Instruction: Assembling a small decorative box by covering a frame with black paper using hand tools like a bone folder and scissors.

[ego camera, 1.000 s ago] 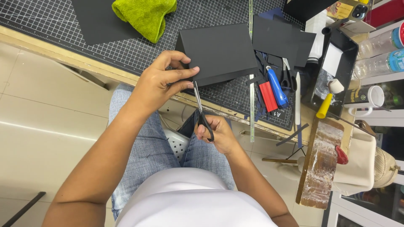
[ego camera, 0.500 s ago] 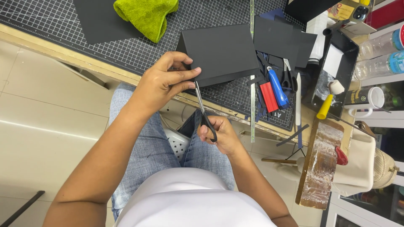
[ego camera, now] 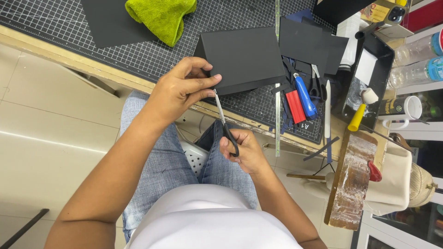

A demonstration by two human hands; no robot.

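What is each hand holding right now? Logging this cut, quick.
Left hand: closed, pinching the corner of the black folded card piece.
Right hand: closed around the black-handled scissors.

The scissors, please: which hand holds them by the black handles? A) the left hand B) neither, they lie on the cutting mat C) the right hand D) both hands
C: the right hand has its fingers through the black handles of the scissors, while the left hand pinches the black card at its corner.
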